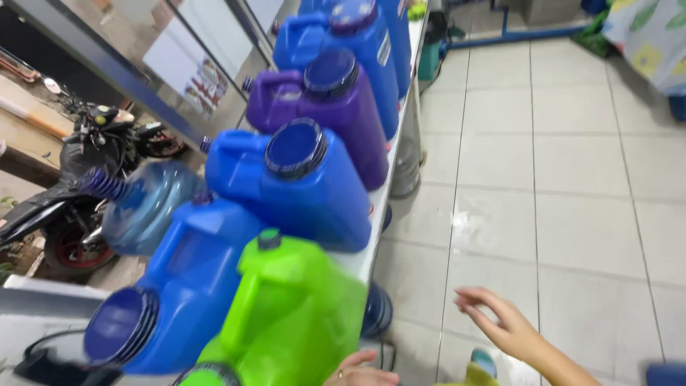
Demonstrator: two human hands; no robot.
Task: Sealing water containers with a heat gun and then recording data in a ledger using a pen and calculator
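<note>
White shelf (368, 250) over tiled floor, row of jugs. Left hand (361, 373) at bottom edge, fingers curled against green jug (300, 314), grip unclear. Right hand (500, 325) open, empty, well apart. Jug looks rigid, smooth, slippery plastic; likely light; moulded handle just above left fingers best hold.

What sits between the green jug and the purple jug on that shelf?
In the head view, one blue jug with a dark blue cap stands between the green jug and the purple jug, on the white shelf.

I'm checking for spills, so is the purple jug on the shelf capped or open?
Capped. The purple jug has a dark blue screw lid covering its mouth at the top, and it stands in the row between two blue jugs.
</note>
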